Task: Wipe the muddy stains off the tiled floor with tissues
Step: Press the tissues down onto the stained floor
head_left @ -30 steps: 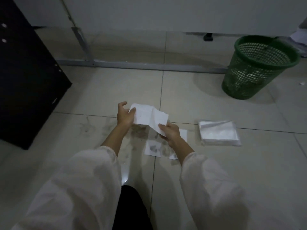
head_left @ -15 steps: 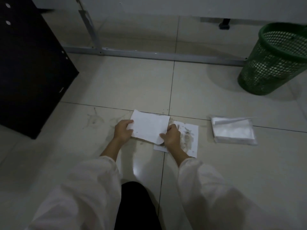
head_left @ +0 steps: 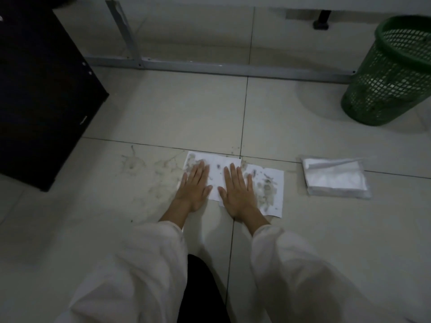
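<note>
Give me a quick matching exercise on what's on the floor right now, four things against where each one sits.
Things:
1. upper tissue
2. soiled tissue
3. tissue pack
4. green basket

Places:
A. far right, near the metal frame
B. pressed flat under both hands, left and right
C. right of the hands, unheld
D. partly under the other sheet, streaked with mud

Pairs: 1-B, 2-D, 3-C, 4-A

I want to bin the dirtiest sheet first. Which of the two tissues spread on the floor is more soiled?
The right-hand tissue, beside the right hand, carries heavy mud smears. The tissue under both palms shows only a few specks and a stained left corner.
</note>
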